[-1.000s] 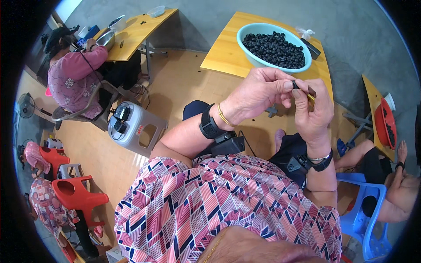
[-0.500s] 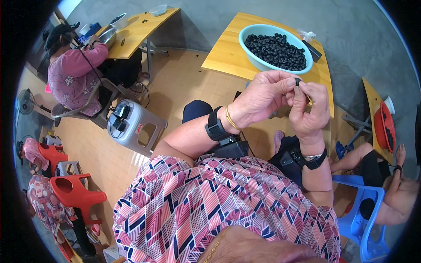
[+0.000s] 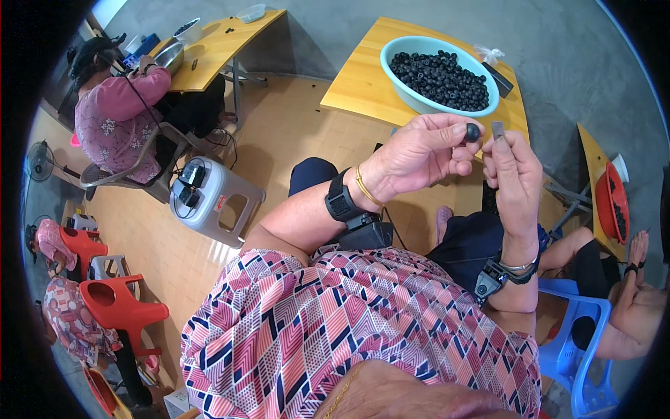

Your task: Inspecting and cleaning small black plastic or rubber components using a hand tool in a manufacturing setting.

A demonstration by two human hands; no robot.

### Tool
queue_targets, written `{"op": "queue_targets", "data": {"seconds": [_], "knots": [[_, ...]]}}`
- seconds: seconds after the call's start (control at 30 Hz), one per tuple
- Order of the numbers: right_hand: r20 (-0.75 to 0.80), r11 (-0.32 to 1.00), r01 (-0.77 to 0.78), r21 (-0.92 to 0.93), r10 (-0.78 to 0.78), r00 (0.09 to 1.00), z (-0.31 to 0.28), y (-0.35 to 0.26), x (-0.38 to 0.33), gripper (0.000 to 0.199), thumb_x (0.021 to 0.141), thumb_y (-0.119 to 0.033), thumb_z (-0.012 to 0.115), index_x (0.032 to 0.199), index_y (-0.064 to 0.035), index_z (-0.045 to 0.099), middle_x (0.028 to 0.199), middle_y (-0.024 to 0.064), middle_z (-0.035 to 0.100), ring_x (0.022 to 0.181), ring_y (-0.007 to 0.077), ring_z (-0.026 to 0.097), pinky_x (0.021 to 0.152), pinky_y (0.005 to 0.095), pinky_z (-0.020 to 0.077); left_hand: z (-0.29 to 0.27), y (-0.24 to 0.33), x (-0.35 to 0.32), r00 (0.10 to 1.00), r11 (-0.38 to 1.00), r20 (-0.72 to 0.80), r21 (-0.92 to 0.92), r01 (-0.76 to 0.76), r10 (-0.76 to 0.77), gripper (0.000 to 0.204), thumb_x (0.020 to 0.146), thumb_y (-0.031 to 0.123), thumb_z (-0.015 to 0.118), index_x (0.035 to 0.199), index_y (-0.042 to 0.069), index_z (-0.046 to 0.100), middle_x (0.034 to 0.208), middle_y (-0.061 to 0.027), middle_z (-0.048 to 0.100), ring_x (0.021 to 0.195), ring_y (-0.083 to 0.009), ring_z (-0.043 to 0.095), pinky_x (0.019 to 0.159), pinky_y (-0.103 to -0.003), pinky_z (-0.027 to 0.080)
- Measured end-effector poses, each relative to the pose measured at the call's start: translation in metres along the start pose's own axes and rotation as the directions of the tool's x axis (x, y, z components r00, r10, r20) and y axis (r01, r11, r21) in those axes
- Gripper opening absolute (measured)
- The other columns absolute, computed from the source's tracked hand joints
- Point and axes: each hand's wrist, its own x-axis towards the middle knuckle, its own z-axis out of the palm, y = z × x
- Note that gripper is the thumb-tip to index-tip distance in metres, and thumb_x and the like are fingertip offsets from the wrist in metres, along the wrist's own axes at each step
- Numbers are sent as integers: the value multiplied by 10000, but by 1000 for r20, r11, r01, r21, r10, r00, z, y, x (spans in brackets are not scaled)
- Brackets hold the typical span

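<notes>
- Far left, another person in a pink top point(image 3: 115, 119) sits at a second yellow table point(image 3: 216, 45) with a metal bowl point(image 3: 169, 56) and a white bowl point(image 3: 187, 29); something dark shows in the white one, and what the metal one holds I cannot tell.
- On the floor beside that person stands a grey plastic stool point(image 3: 216, 202) carrying small black devices.
- Centre now: the left hand point(image 3: 419, 153) is curled, thumb and fingertips pinching one small dark round fruit point(image 3: 472, 131), held up in the air in front of the chest.
- Just beside it, the right hand point(image 3: 513, 174) is closed around a thin grey blade point(image 3: 497, 128), its tip sticking up close to the fruit but apart from it.
- Behind the hands, on the yellow table point(image 3: 363, 84), the light blue basin point(image 3: 440, 73) is heaped with the same dark fruits.
- Progress, as I judge it: one piece in hand, not yet touched by the blade, and a full basin waiting, so most of the work looks left.
- Far right, a red basin point(image 3: 608, 206) on another table holds a few dark fruits.
</notes>
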Motion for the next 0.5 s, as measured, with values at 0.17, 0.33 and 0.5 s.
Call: {"op": "queue_targets", "data": {"seconds": [0.17,0.33,0.5], "knots": [[33,994,8,-113,-5,999,5,-3,1,211,910,-219,428,823,-40,498,636,-50,391,548,16,328,474,161,262,-2,0,-1,1000,999,2,-32,12,-12,226,856,151,514,1003,-18,546,816,-72,558,648,-130,534,608,-251,489],[49,988,15,-155,-7,999,10,-12,4,225,905,-215,434,798,-33,513,656,-48,405,563,18,319,486,170,258,-2,0,0,1000,998,1,-62,9,-9,202,853,136,515,990,-8,553,798,-78,566,636,-136,536,606,-252,485],[70,975,-6,-224,22,997,7,-12,7,225,905,-203,431,782,-30,507,665,-42,411,575,26,331,499,177,270,-6,-1,0,1000,999,7,-28,-18,18,214,856,138,508,1012,-5,542,789,-65,559,635,-124,510,598,-247,464]]}}
